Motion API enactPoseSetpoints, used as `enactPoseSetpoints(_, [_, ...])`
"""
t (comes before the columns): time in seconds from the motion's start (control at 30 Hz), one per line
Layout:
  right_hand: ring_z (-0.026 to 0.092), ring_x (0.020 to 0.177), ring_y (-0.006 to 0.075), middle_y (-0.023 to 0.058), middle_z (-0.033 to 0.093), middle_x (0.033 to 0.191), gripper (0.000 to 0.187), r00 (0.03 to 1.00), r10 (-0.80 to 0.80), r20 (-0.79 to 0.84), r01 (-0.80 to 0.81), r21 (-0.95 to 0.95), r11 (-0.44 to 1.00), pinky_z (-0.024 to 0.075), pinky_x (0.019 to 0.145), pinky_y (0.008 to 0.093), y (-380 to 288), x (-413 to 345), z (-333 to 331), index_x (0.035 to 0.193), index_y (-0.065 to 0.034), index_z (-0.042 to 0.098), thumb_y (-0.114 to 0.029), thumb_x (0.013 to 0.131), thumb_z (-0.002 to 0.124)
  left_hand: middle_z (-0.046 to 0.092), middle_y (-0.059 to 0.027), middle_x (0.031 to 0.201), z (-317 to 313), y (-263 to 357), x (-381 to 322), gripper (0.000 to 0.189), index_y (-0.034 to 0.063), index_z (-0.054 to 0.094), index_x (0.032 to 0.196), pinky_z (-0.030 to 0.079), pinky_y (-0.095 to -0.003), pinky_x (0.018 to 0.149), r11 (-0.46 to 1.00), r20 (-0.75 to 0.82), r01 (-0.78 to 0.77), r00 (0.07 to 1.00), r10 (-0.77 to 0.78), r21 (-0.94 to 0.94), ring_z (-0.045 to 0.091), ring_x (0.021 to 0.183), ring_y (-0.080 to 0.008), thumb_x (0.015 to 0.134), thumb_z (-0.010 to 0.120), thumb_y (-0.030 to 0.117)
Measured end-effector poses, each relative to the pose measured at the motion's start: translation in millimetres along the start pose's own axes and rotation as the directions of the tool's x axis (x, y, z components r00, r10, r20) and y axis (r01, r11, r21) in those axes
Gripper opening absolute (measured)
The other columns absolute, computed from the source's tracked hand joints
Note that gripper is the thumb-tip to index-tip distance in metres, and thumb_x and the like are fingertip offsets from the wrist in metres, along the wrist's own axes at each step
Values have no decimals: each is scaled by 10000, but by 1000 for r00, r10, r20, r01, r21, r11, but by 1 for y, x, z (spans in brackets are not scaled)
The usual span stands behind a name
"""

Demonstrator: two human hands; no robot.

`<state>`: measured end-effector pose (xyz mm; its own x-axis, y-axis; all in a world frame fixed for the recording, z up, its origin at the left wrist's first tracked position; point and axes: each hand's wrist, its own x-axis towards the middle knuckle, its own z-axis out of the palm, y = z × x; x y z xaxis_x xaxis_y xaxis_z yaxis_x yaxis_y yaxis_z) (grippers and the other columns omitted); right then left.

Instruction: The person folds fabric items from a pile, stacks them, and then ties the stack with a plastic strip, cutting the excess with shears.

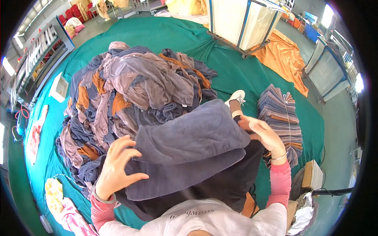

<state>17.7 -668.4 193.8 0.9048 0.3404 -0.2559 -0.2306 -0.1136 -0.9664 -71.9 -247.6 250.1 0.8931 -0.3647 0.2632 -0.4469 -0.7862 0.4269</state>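
Note:
A folded grey-blue towel [189, 135] lies across my lap over dark trousers, with a lower layer showing along its near side. At its left end my left hand [118, 166] hovers, fingers spread and curved, thumb apart, a ring on one finger. My right hand [264, 132] is beside the towel's right end with its fingers apart; whether the fingertips touch the fabric cannot be told. Neither hand grips anything visible. Directly ahead rises a large loose heap of grey, mauve and orange towels [147, 76].
On my right stands a tied stack of folded towels [279, 124]. A green sheet [189, 29] covers the floor. A white wheeled bin [239, 23] and an orange cloth [283, 62] are beyond. A white tray [60, 87] sits left; an opened carton [313, 175] is at lower right.

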Motion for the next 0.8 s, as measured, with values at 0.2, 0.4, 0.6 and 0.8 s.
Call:
enactPoseSetpoints(0.2, [549,1036,163,77,535,1182,492,997,-71,-32,78,390,917,479,841,287,-5,4,19,1290,20,421,-105,839,576,577,-55,808,9,-14,14,229,71,534,711,419,-384,778,971,-181,-139,968,175,197,550,843,-258,546,620,-63])
enactPoseSetpoints(0.4, [504,1123,169,103,535,1202,393,868,-451,-208,472,59,880,384,959,286,-52,2,42,1184,35,521,-57,809,594,577,-66,733,-36,1,-4,306,69,560,739,441,-349,649,954,-432,-171,862,266,245,561,718,-256,489,566,-106])
enactPoseSetpoints(0.6, [505,808,170,62,491,941,272,977,-99,188,194,-600,776,422,770,300,-45,-30,38,980,-26,618,-139,749,706,627,-43,762,-47,4,-62,343,71,668,895,434,-332,646,994,322,14,947,20,-104,590,711,-219,563,750,49])
enactPoseSetpoints(0.8, [434,1177,322,134,478,1200,431,785,-587,198,539,-685,490,330,983,402,-77,-6,76,1088,-59,593,-247,720,718,531,-146,1222,-39,7,-11,601,96,624,1125,354,-454,942,990,74,-139,987,140,-21,486,1125,-324,649,738,445])
